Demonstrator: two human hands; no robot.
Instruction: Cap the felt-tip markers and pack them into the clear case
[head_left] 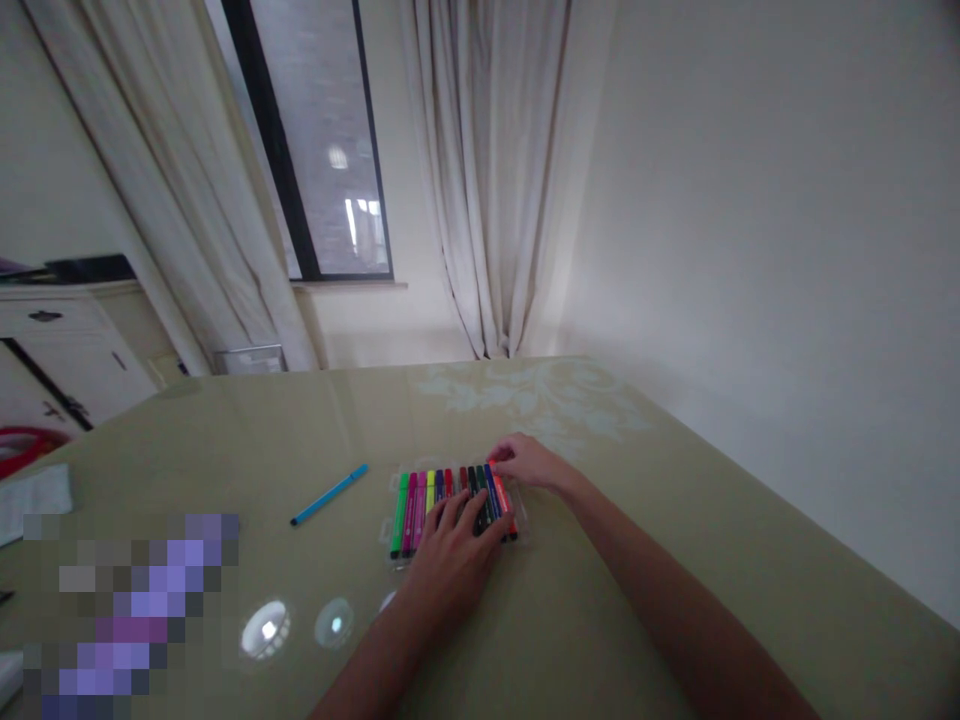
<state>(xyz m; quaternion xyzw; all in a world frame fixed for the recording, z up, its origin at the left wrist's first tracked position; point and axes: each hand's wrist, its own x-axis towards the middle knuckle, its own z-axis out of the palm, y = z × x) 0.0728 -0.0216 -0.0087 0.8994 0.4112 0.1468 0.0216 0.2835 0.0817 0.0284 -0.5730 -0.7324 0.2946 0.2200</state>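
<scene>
A clear plastic case (523, 512) lies on the table with a row of coloured felt-tip markers in it, among them a green marker (400, 515) at the left end. My left hand (454, 560) rests over the middle of the row, fingers spread across the markers and hiding part of them. At the far right end, my right hand (531, 463) has its thumb and fingers closed at the upper end of a red marker (504, 500). Apart from the case, a light blue marker (330, 495) lies slanted on the table to the left.
The glossy greenish table (615, 620) reflects ceiling lights near its front. A pixelated purple patch (142, 610) covers the lower left, beside a pale cloth or paper (36, 500). Behind the table are curtains (495, 180), a window and a white cabinet (67, 340); a wall borders the right.
</scene>
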